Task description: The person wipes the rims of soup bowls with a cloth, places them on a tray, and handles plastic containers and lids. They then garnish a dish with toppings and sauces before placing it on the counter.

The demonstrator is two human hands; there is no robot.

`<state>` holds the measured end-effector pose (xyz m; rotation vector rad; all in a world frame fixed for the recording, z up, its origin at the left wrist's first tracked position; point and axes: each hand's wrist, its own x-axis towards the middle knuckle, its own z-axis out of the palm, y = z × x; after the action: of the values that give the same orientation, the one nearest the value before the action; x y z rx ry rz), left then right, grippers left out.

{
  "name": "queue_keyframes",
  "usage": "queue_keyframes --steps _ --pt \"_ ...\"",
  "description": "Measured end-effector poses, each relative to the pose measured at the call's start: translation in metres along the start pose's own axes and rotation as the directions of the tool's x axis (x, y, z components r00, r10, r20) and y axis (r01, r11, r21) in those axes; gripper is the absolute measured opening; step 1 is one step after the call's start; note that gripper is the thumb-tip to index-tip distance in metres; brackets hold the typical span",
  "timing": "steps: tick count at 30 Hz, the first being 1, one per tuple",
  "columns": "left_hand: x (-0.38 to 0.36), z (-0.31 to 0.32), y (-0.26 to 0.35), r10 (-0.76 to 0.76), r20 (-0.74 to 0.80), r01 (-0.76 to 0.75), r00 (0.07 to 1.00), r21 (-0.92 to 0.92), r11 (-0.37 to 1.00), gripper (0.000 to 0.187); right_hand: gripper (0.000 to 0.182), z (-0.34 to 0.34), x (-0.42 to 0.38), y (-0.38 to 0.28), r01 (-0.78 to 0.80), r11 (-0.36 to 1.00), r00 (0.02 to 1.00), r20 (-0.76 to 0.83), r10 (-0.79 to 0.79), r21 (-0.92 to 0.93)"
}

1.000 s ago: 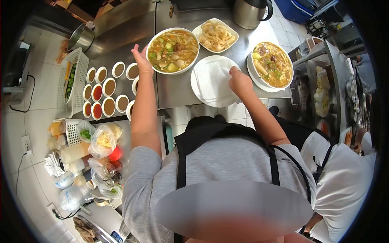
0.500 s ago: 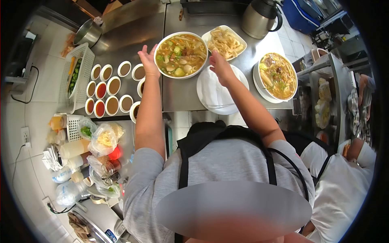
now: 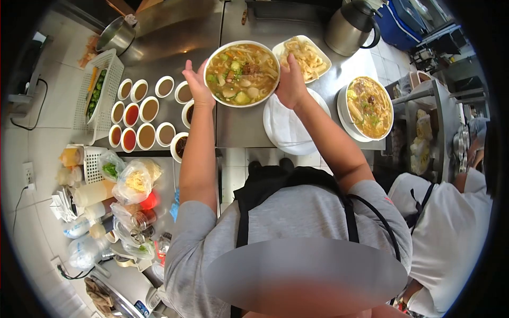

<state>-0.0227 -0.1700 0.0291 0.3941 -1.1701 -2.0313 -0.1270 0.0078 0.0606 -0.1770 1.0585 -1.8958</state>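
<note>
A white bowl of noodle soup point(image 3: 242, 73) is held between my two hands above the steel counter. My left hand point(image 3: 200, 87) cups its left side, thumb up near the rim. On the opposite side my right hand point(image 3: 290, 86) presses against the wall, its fingers partly hidden by the bowl. Just below my right hand lies a white plate point(image 3: 313, 119) with a folded white napkin point(image 3: 282, 124) on it. Behind that hand sits a square white dish of pale fried strips point(image 3: 305, 58). A second bowl of noodle soup point(image 3: 369, 107) stands on a plate further right.
Several small cups of sauce point(image 3: 150, 108) stand in rows at left, beside a white basket point(image 3: 79, 124) holding green vegetables. A steel jug point(image 3: 347, 32) is at the back right. Bagged ingredients point(image 3: 137, 182) fill the left side counter. Another person in a white shirt point(image 3: 450, 228) is at right.
My right hand has closed in from beside the bowl onto its right side. The bowl looks slightly larger, nearer to the camera. The person at right has shifted.
</note>
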Motion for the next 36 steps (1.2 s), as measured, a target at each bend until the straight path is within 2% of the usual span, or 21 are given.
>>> queue_keyframes --steps 3,6,10,11,17,25,28,31,34,36 --pt "-0.013 0.016 0.016 0.011 0.009 -0.011 1.0 0.018 1.0 0.081 0.083 0.001 -0.025 -0.015 0.003 1.0 0.994 0.105 -0.001 -0.015" --pt "-0.03 0.038 0.031 0.027 0.023 -0.028 0.999 0.017 0.999 0.081 0.087 0.003 -0.055 -0.029 0.011 0.999 0.995 0.103 -0.006 -0.044" --pt "-0.055 0.059 0.028 -0.016 0.046 0.017 0.999 -0.03 0.999 0.079 0.086 -0.001 -0.095 -0.042 -0.001 0.997 0.999 0.039 0.004 -0.079" --pt "-0.061 0.064 0.024 -0.026 0.058 0.028 0.998 -0.038 0.999 0.079 0.085 -0.009 -0.101 -0.041 0.011 0.999 0.999 0.044 -0.009 -0.03" --pt "-0.097 0.088 -0.008 -0.073 0.123 0.08 0.99 -0.054 0.995 0.08 0.08 -0.041 -0.146 -0.035 0.045 0.999 0.996 -0.075 -0.046 -0.016" --pt "-0.13 0.096 -0.039 -0.151 0.166 0.172 0.975 -0.123 0.977 0.068 0.076 -0.075 -0.174 -0.021 0.05 0.999 0.988 -0.149 -0.047 0.019" --pt "-0.134 0.094 -0.046 -0.149 0.164 0.167 0.975 -0.103 0.98 0.066 0.075 -0.078 -0.175 -0.017 0.046 0.999 0.982 -0.186 -0.04 0.024" --pt "-0.132 0.094 -0.048 -0.119 0.185 0.123 0.976 -0.011 0.992 0.076 0.074 -0.084 -0.169 -0.011 0.052 0.998 0.98 -0.19 -0.059 -0.043" --pt "-0.117 0.086 -0.044 -0.272 0.196 0.308 0.942 -0.185 0.933 0.072 0.07 -0.085 -0.174 -0.008 -0.014 0.992 0.977 -0.213 -0.013 -0.124" --pt "-0.092 0.087 -0.035 -0.428 0.144 0.423 0.892 0.066 0.904 0.077 0.067 -0.086 -0.181 -0.005 -0.11 0.985 0.96 -0.269 0.071 -0.133"
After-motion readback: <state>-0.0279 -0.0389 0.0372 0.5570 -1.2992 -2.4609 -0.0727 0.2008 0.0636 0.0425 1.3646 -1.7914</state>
